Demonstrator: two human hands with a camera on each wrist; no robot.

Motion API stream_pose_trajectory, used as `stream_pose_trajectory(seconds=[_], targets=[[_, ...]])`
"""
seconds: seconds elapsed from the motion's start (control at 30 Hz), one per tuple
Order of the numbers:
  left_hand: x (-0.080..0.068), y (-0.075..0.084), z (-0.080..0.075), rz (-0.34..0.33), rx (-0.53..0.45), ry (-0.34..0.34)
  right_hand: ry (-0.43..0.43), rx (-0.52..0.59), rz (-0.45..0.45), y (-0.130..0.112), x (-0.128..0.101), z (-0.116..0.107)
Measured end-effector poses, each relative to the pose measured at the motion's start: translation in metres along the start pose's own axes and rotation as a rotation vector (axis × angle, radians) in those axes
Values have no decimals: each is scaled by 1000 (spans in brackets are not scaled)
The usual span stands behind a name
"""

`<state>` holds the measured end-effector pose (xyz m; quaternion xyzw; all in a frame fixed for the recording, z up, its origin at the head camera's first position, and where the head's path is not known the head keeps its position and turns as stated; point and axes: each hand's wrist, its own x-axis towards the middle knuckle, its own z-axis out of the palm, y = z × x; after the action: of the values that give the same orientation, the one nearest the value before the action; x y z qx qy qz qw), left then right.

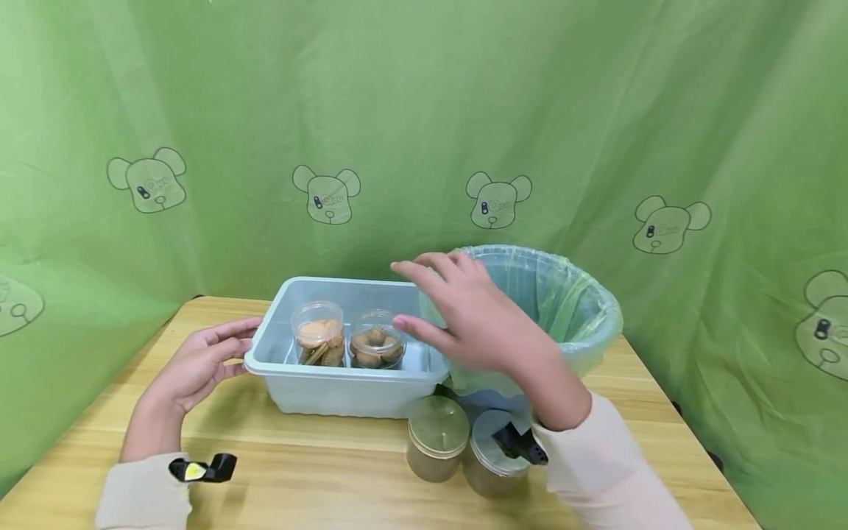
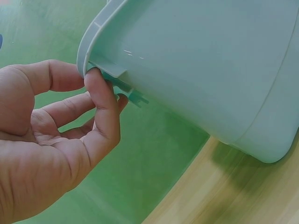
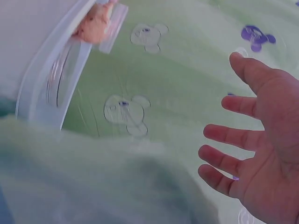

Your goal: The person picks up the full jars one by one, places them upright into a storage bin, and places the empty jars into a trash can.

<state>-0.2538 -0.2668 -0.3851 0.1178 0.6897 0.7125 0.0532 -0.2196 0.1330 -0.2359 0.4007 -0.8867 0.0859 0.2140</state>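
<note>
A light blue plastic basin sits on the table, and my left hand pinches its left rim. The left wrist view shows the thumb and index finger meeting at that rim. Inside the basin stand two clear jars: the left jar holds cookies, the right jar round brown pieces. My right hand hovers above the basin's right end with fingers spread. Nothing is in its palm in the right wrist view.
Right of the basin stands a round bin lined with a thin green bag. Two lidded jars, one with an olive-green top and one with a grey lid, stand in front of it. A green curtain hangs behind the wooden table.
</note>
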Motion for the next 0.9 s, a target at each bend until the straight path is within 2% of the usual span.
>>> stream_pose_trajectory(seconds=[0.33,0.57,0.73,0.9], targets=[[-1,0,1,-11,12,5,91,22,98,31,-32,-14],[0,1,0,-7,12,4,169,-4,95,51,-56,-22],[0,1,0,-6,5,-2,213,-20,133,67,-78,-26],[0,2,0,-4,1,-3,317,-27,131,86,-100,-24]])
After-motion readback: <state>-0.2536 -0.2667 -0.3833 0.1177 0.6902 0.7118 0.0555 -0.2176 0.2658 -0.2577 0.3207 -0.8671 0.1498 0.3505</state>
